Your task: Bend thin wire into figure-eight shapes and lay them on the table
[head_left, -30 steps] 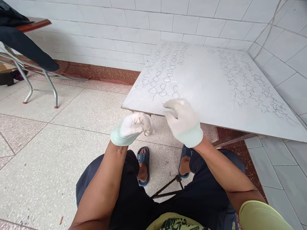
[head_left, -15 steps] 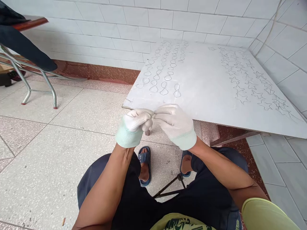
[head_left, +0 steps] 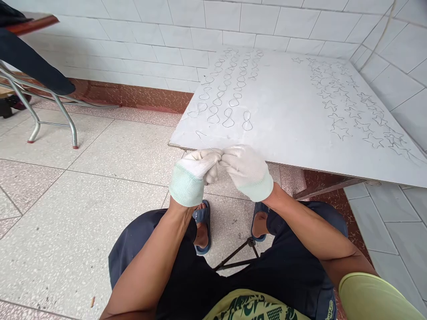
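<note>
My left hand point(head_left: 196, 169), in a white knit glove with a pale green cuff, is closed in a pinch at the board's near edge. A thin wire point(head_left: 204, 140) runs up and left from its fingertips and ends in a bent tip over the board. My right hand point(head_left: 246, 168), gloved alike, pinches at the same spot, its fingertips meeting those of the left. The part of the wire between the fingers is hidden. Just beyond my hands a wire figure-eight point(head_left: 247, 121) lies on the white board point(head_left: 283, 129).
Rows of wire figure-eights point(head_left: 228, 118) lie on the board's left side, wire stars point(head_left: 340, 131) on its right. Tiled walls point(head_left: 253, 20) border the board. A metal-legged stool point(head_left: 56, 123) stands at the left, beside someone's dark-clad leg point(head_left: 33, 62). A dark tripod-like stand point(head_left: 250, 242) sits between my feet.
A length of wire with a bent tip now sticks out up and left from my left fingers. Both hands stay together, the left turned slightly and shifted a little to the right.
</note>
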The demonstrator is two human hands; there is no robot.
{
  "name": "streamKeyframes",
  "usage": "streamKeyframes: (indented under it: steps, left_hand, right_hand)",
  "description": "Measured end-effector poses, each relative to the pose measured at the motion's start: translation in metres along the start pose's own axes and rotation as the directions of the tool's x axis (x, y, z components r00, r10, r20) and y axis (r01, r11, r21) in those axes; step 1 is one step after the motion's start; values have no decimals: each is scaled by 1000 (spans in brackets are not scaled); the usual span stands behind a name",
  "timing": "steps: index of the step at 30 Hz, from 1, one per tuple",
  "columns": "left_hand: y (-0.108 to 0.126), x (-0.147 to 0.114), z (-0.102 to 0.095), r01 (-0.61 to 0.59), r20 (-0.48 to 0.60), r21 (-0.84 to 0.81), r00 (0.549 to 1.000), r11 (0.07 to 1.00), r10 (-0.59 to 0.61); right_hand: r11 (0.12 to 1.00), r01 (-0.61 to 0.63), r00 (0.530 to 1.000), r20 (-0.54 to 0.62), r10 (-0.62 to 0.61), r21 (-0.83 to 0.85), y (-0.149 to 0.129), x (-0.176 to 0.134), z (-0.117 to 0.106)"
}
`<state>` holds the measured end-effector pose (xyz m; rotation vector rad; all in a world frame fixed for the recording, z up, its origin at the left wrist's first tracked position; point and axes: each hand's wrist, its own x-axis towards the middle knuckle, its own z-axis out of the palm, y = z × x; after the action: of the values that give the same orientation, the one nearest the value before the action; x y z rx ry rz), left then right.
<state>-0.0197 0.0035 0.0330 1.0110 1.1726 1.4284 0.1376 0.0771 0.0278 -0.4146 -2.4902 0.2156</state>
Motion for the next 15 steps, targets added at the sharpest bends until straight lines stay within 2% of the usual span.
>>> streamKeyframes:
  steps: [3,9,15]
  left_hand:
    - [-1,0,-1,5,-67,35,998,999,-3]
    - [1,-6,0,34,-146,153,989,988,-11]
    - [11,-17,5,16,-182,402,981,915,63]
  right_hand:
    - [998,12,1000,9,-11,-68,-1,-1,-1]
    - [995,-36,997,64,42,-90,-11,0,-11]
    - [976,-191,964,169,206,-102,-28,5,-26]
